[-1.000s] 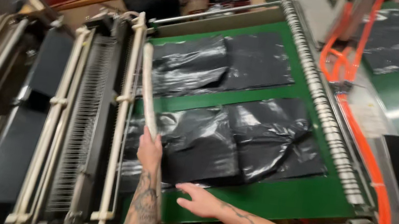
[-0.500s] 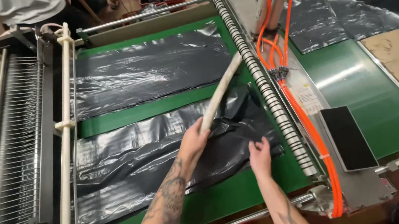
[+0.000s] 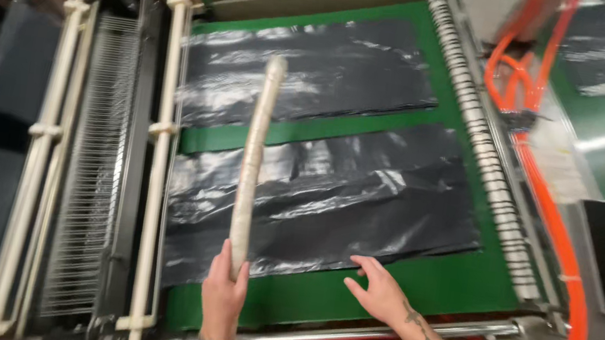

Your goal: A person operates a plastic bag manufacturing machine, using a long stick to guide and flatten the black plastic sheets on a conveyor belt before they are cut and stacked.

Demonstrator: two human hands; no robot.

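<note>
Left hand is closed around the lower end of a long pale stick, which rises tilted slightly right, its tip over the gap between the two stacks. Right hand is open, fingers spread, fingertips touching the near edge of the near stack of black plastic bags; it holds nothing.

Landmark: the green conveyor table.
- Near stack lies flat on the table, wrinkled and glossy, just ahead of both hands.
- Far stack of black bags lies on the table beyond it, apart, with a green strip between.
- White roller frame stands along the table's left edge.
- Ribbed roller runs along the table's right edge; orange hoses just beyond it.
- Steel rail borders the table's near edge.

Judgement: the film looks slippery. Laying the stick square across the stack while the flat palm pins the edge should keep the layers aligned.
</note>
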